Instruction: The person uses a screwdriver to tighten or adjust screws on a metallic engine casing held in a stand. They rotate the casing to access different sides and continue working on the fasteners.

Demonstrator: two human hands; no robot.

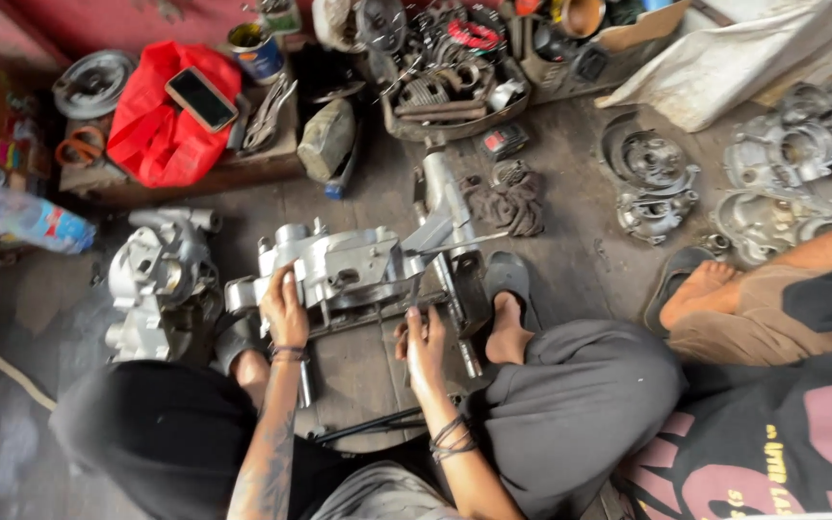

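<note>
Floor (580, 173): bare, dark and oil-stained; it carries everything, and I sit on it with the work between my knees.
Engine casing (349, 274): silver, directly ahead of both grips, lying on the floor. My judgement: it should lie flat and pinned before any force goes through the tool.
Second casing (161, 279): just left of my left grip, apart from the work.
Red bag (156, 125): well beyond my left grip, a phone lying on top.
Parts tray (445, 82): far ahead of my right grip, heaped with metal parts.
Other person's foot (700, 289): right of my right grip, clear of the work.
Left hand (284, 310): grip spread, palm and fingers pressed flat on the casing's near edge. Bear straight down so that the casing cannot rock.
Right hand (424, 349): grip closed around a thin tool.
Thin tool (414, 294): its tip meets the casing's near right side. Hold it in line with the seat; apply force gradually.
</note>
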